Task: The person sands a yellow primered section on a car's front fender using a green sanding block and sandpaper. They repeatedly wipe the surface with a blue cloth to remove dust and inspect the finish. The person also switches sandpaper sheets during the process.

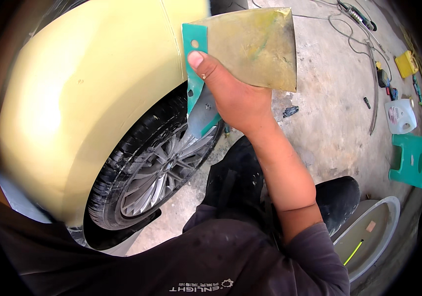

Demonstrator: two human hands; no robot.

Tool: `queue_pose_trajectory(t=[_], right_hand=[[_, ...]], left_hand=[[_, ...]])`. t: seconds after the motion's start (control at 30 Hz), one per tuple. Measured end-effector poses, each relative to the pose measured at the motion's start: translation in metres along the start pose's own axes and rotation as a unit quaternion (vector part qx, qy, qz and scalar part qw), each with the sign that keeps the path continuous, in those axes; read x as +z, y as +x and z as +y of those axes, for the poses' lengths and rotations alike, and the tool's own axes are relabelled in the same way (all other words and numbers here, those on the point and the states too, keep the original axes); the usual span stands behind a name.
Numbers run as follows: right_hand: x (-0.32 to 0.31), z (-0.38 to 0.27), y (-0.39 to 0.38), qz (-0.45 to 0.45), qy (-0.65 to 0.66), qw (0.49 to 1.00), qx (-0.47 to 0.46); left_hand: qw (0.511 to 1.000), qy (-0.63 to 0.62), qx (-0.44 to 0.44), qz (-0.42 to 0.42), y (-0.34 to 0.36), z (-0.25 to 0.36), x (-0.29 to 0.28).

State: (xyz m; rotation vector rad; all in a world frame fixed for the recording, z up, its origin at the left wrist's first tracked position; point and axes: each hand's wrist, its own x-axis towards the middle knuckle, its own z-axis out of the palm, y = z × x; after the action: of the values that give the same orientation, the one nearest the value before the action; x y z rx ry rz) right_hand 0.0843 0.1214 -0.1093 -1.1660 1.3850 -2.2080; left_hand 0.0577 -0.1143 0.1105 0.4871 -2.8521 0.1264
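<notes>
the stained concrete floor [331, 133] is brightly lit; cables [375, 93] are strewn across it and a green stool [409, 152] is set at right.

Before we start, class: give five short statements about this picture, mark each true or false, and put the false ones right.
1. The right hand holds a flat tool with a teal strip along its left edge. True.
2. The wheel has a plain disc without spokes. False: the wheel has silver spokes.
3. A white jug is beside a green stool. True.
4. The yellow box rests on the bodywork. False: the yellow box is on the floor.
5. The panel by the wheel is pale yellow. True.
</notes>
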Motion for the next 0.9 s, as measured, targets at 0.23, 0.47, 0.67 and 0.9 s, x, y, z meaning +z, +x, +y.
queue_pose_trajectory(t=[0.23,0.47,0.67,0.9], right_hand=[[-0.004,-0.012,0.041,-0.032,-0.037,0.999,0.008],[0.002,-0.043,0.087,-0.05,-0.067,0.993,0.081],[0.003,-0.04,0.099,-0.057,-0.058,0.995,0.055],[-0.001,-0.046,0.07,-0.081,-0.089,0.98,0.159]], left_hand=[[0.999,0.044,-0.011,0.007,0.0,0.007,-0.003],[0.999,0.031,0.003,0.02,0.002,0.006,0.002],[0.999,0.029,0.01,0.026,-0.009,0.013,-0.007],[0.999,0.027,0.01,0.024,-0.011,0.013,-0.004]])
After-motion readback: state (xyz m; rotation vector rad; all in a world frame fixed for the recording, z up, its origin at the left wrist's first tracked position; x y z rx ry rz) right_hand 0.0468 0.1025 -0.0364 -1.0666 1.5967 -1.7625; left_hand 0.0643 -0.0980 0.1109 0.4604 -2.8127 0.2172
